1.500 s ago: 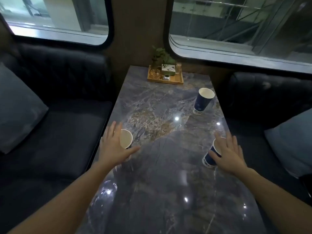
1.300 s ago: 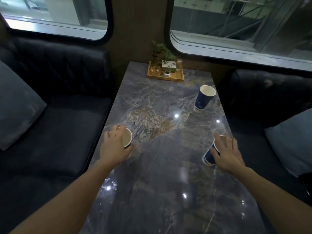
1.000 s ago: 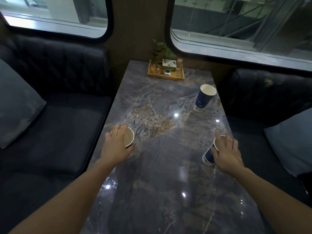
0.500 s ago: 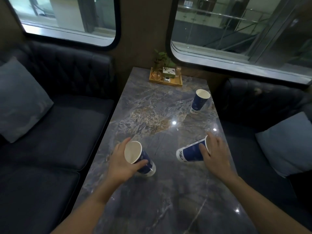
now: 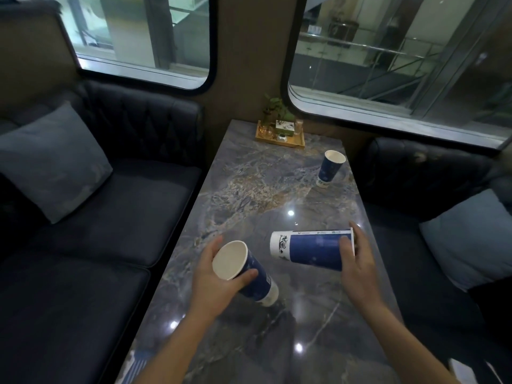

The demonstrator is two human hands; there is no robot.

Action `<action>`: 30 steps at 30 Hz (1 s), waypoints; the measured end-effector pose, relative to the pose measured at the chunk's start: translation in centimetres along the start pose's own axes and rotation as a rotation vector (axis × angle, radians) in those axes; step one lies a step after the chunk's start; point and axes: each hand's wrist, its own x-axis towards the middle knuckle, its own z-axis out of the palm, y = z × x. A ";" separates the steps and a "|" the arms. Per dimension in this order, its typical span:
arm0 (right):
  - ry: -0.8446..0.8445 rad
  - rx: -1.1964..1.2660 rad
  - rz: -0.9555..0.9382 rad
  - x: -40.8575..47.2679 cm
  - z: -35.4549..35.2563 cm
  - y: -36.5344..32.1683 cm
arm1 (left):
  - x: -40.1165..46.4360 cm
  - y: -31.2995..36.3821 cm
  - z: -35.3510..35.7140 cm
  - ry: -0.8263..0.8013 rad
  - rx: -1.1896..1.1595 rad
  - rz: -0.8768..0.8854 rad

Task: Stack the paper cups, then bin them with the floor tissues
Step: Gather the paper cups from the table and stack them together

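Two cups now lifted, tilted | left hand grips one | right hand grips other

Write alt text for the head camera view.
Two bare hands each hold a blue paper cup over a grey marble table: the left hand tilts one cup, the right hand holds another cup sideways. A third blue cup stands upright farther back.
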 end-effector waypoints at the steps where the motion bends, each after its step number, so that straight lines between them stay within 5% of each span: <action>1: 0.004 0.020 0.001 -0.2 0.0 -0.3 | -0.3 0.1 -0.2 0.006 -0.026 -0.006; 12: -0.031 0.135 -0.048 -2.6 -1.6 -4.5 | -2.3 1.8 -1.8 -0.001 -0.260 -0.051; 30: -0.246 0.016 -0.242 -2.8 0.2 -8.9 | -1.2 4.3 -1.0 -0.134 -0.111 0.106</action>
